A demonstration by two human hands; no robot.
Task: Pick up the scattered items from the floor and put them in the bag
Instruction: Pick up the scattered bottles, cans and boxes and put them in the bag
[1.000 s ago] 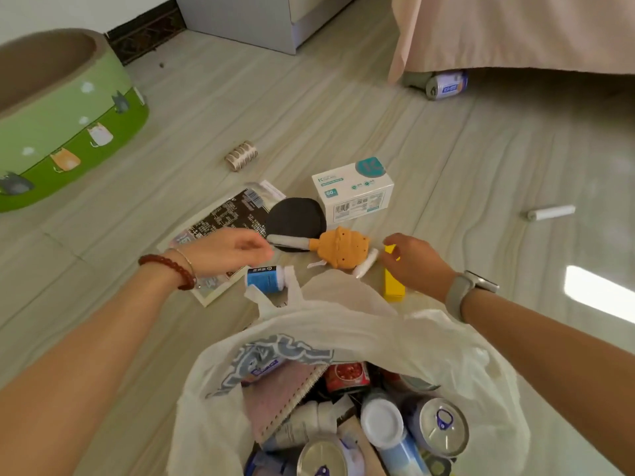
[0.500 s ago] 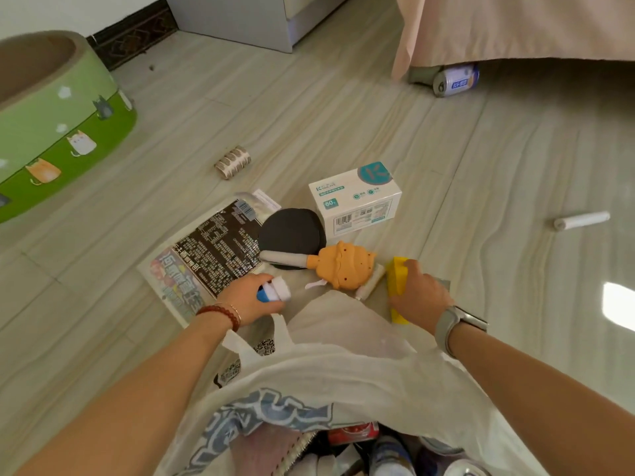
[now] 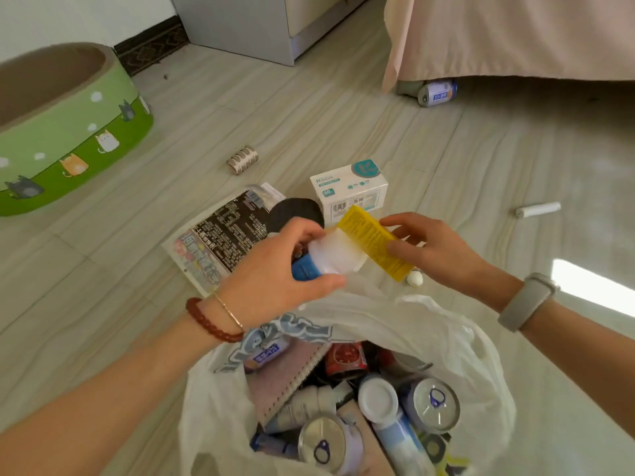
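Your left hand (image 3: 275, 273) has its fingers wrapped around a small blue-and-white bottle (image 3: 326, 261), and your right hand (image 3: 436, 250) is pinching a yellow box (image 3: 376, 242), both held up just above the open white plastic bag (image 3: 446, 338), which already has cans and bottles inside. On the floor beyond sit a white carton (image 3: 348, 190), a magazine (image 3: 223, 235) and a white tube (image 3: 537, 210) off to the right.
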